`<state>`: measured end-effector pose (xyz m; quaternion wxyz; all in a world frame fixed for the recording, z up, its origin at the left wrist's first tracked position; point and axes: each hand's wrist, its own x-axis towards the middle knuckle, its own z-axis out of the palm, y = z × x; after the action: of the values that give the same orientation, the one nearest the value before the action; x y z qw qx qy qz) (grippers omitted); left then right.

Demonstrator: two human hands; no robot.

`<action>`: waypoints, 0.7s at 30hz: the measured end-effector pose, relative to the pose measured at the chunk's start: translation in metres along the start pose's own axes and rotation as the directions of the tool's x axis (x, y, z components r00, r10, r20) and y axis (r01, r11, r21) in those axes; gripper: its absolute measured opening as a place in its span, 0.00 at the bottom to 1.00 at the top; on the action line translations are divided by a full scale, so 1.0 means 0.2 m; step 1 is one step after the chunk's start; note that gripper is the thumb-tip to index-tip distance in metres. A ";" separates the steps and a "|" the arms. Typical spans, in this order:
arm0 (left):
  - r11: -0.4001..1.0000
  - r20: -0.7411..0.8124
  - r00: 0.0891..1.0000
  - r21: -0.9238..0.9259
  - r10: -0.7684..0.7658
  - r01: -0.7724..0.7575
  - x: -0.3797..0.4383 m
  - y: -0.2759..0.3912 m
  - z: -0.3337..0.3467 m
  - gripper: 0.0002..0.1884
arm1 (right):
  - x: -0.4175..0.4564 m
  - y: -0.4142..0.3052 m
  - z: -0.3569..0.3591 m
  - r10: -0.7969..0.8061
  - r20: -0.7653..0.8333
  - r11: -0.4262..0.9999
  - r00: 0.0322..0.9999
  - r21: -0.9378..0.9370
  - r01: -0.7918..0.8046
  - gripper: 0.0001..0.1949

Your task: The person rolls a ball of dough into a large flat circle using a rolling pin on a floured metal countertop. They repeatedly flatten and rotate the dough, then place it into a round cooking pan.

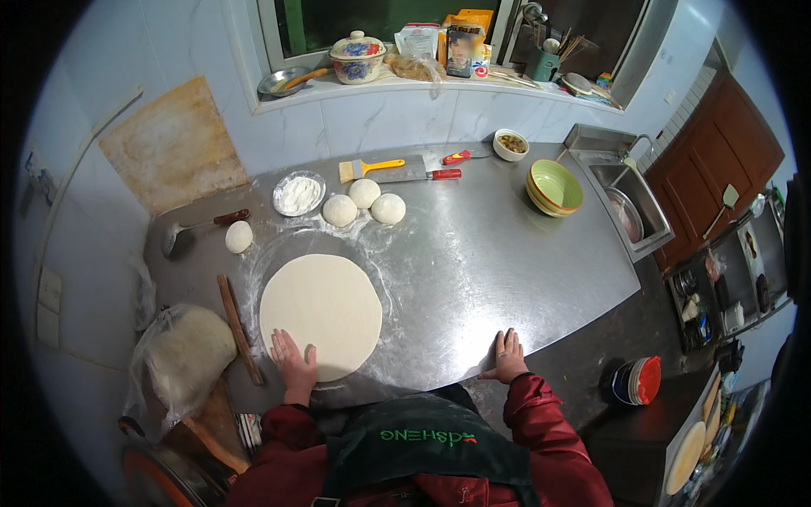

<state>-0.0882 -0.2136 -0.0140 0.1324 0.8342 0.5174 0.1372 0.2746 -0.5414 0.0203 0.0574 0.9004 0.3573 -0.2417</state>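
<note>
A large round sheet of rolled dough lies flat on the floured steel worktop. My left hand rests on its near left edge, palm down with the fingers apart. At the front edge of the worktop, my right hand lies on the steel and holds nothing. Left of the sheet is a wooden rolling pin. Beyond the sheet sit three dough balls in a cluster, and a single dough ball lies farther left. A bowl of flour stands beside the cluster.
A bag of dough sits at the left. Along the back lie a ladle, a pastry brush and a red-handled scraper. A green bowl and a small filled bowl stand near the sink. A bucket is at right.
</note>
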 end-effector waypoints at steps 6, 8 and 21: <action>0.999 0.006 0.999 0.012 -0.037 0.037 0.02 -0.02 -0.01 0.43 | 0.00 -0.01 -0.02 0.008 0.019 1.000 1.000 -0.004 -0.008 0.70; 0.999 -0.072 0.997 0.028 -0.030 0.032 0.05 -0.04 0.00 0.43 | -0.01 -0.01 -0.03 0.007 0.021 1.000 1.000 -0.005 -0.007 0.70; 0.987 0.033 0.990 0.088 -0.139 0.136 0.16 -0.14 0.01 0.43 | 0.00 0.00 -0.02 0.000 0.033 1.000 0.999 0.001 0.000 0.71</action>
<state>-0.0963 -0.1721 -0.0238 0.1157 0.8040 0.5764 0.0889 0.2766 -0.5395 0.0239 0.0629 0.8962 0.3563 -0.2568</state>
